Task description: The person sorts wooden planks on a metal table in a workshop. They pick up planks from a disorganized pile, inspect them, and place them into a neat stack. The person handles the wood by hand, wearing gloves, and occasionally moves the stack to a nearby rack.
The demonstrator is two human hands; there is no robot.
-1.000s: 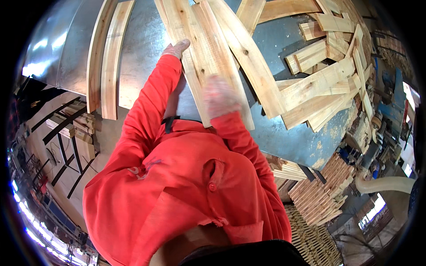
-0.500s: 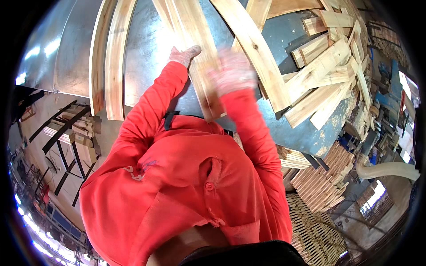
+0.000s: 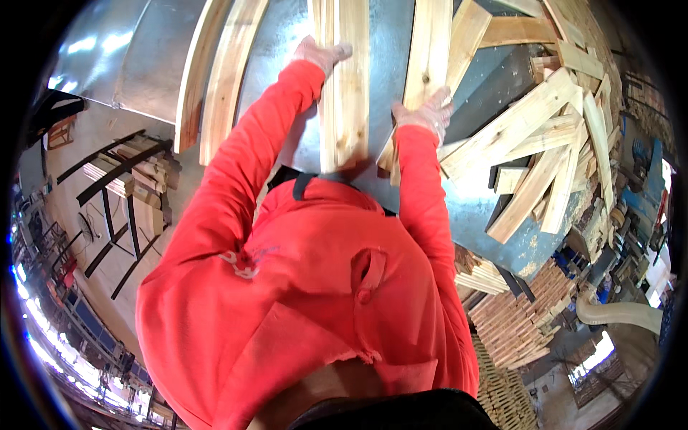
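Wearer in red, arms stretched over a metal counter (image 3: 388, 64), clock read from mid-view; at 12 o'clock, close-set pale boards (image 3: 352, 100) lie lengthwise, the left hand (image 3: 322, 56) at their left edge, thumb reaching over the top; its fingers' undersides are hidden, so I cannot tell whether that grip is closed; at 1 o'clock, the right hand (image 3: 425, 116) holds the near end of a knotty board (image 3: 430, 43), thumb and fingers at opposite edges; two curved-looking boards (image 3: 235, 79) lie at 11 o'clock, a jumbled board pile (image 3: 539, 118) at 2

Close head-worn fisheye view, angled downward
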